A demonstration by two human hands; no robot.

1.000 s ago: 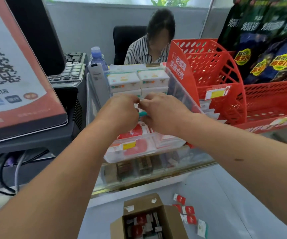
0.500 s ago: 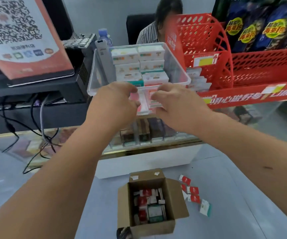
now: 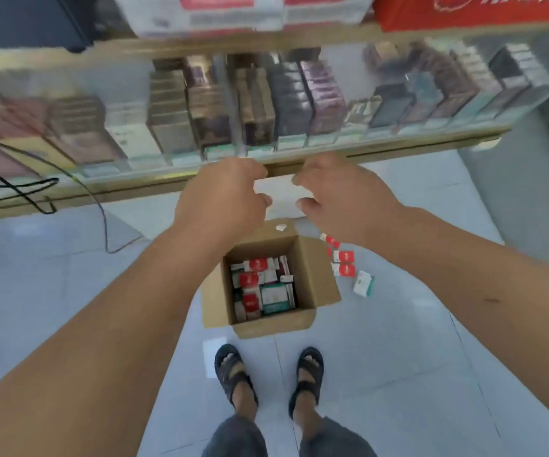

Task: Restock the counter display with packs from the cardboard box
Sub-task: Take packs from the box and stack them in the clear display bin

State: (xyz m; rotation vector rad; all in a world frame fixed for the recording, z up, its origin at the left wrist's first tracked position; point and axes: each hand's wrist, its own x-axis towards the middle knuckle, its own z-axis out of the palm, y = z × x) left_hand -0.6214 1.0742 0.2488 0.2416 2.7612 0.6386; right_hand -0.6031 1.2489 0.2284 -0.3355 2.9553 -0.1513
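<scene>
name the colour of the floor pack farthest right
The pack is white with green edging; head view.

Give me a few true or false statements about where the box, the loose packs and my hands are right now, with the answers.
1. The cardboard box stands open on the floor with packs inside. True.
2. The loose packs lie on the floor to the left of the box. False: they lie to its right.
3. Both hands reach inside the box. False: the left hand and right hand are up by the counter edge, outside the box, apparently holding nothing.
4. The person wears black sandals. True.
</scene>
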